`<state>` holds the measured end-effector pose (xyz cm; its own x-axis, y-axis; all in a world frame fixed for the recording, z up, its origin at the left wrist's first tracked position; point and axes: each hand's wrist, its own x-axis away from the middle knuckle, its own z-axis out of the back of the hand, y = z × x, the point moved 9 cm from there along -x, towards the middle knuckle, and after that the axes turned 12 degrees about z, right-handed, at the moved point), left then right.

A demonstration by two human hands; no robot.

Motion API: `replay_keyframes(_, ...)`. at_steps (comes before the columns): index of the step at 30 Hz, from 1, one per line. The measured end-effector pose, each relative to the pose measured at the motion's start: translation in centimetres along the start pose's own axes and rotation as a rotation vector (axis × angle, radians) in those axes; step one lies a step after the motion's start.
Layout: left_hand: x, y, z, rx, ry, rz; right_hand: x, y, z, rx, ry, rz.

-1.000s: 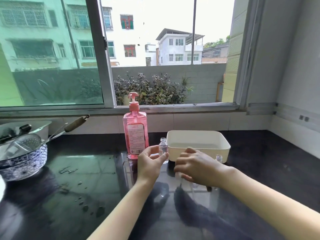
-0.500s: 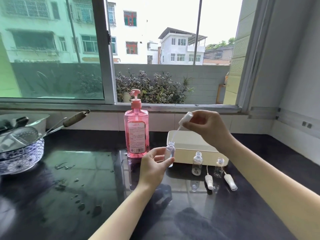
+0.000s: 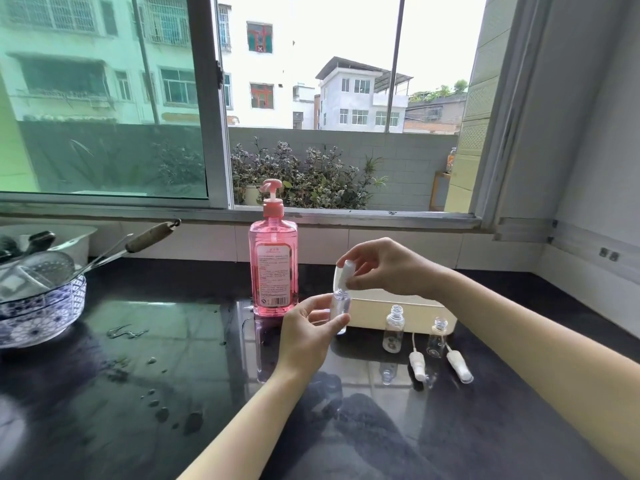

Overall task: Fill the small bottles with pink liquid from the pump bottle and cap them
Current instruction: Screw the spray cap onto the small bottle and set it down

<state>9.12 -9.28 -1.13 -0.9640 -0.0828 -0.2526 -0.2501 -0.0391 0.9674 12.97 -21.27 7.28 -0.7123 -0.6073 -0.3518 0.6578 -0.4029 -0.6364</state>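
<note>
- Black polished countertop (image 3: 138,393) fills the lower frame, with water drops at lower left and a blue-and-white bowl (image 3: 41,306) of utensils at the left edge.
- Cream plastic tub (image 3: 374,308) stands at centre right, behind the hands.
- Pink pump bottle (image 3: 273,271) stands upright at centre, just left of the hands. Its nozzle is untouched and it is nearly full.
- Right hand (image 3: 384,268) pinches a white spray cap (image 3: 343,271) between thumb and fingertips, the other fingers loosely curled.
- Left hand (image 3: 308,336) holds a small clear bottle (image 3: 340,308) upright between thumb and fingers, just above the counter.
- Half a second ago the cap hung high, its dip tube only meeting the mouth. Now the tube is inside and the cap sits at the neck, so the step in hand is probably screwing it on.
- No pink shows in that bottle. If it is empty, it would need uncapping again before filling.
- Two open small bottles (image 3: 393,327) (image 3: 438,337) stand in front of the tub, looking empty.
- Two loose spray caps (image 3: 417,365) (image 3: 459,367) lie just beside them.
</note>
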Motion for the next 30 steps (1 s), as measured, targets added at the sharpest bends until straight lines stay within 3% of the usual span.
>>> replay_keyframes(13, 0.0, -0.2, 0.2, 0.007, 0.008, 0.012, -1.9, -1.8, -0.7, 0.350, -0.355, -0.067)
replay_keyframes(30, 0.0, 0.4, -1.0, 0.117, -0.188, 0.046, -2.1, -3.6, 0.3, 0.446, -0.422, 0.012)
